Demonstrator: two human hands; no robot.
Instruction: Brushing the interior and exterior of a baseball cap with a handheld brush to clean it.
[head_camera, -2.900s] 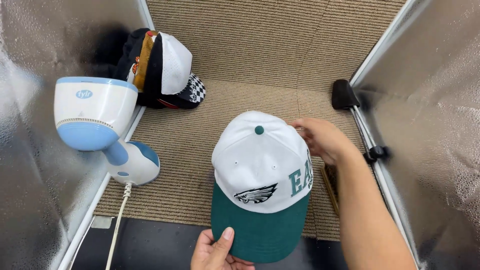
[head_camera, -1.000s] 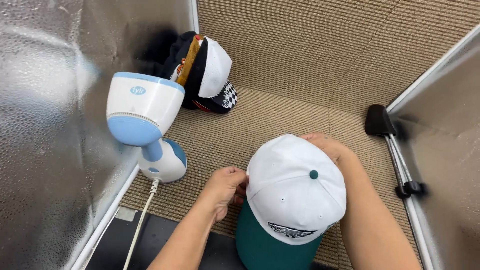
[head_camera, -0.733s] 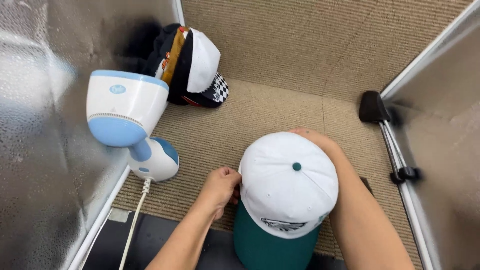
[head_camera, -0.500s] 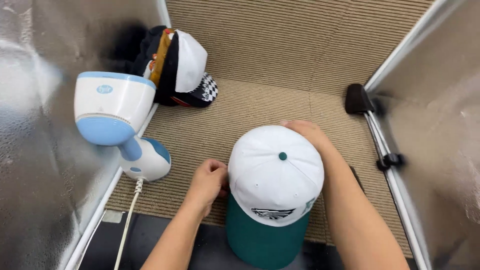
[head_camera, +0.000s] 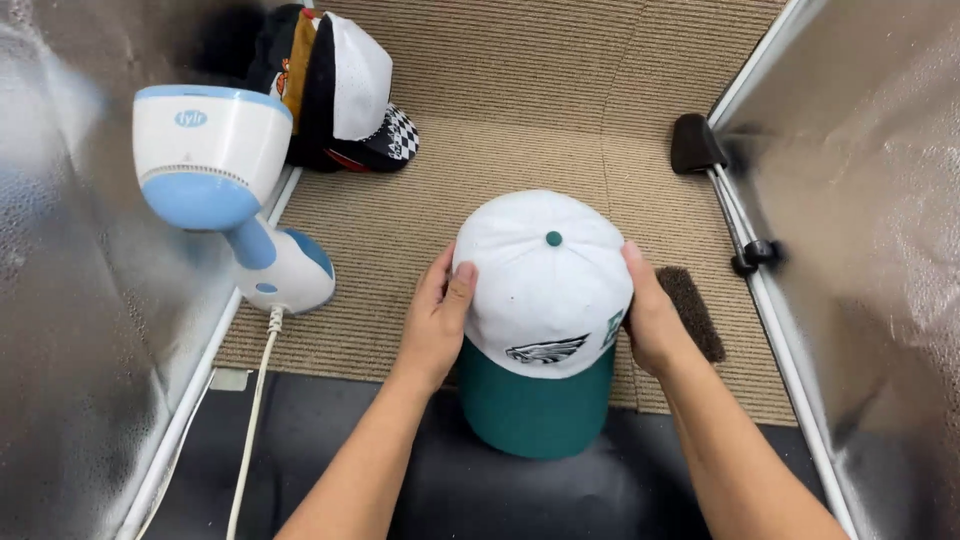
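At the bottom centre of the frame, the green brim of a white-crowned baseball cap with a green top button (head_camera: 543, 290) juts over the dark front strip of the bench (head_camera: 470, 490), while its crown sits on the tan ribbed mat (head_camera: 520, 150). The left hand (head_camera: 437, 318) curls loosely against the crown's left side, thumb on the white fabric; the right hand (head_camera: 652, 318) cups the right side likewise. The cap looks squared up and steadied, though both hands remain on it. At middle left stands a white and pale blue handheld steamer (head_camera: 225, 185), untouched. At upper left lies a pile of other caps (head_camera: 335, 90).
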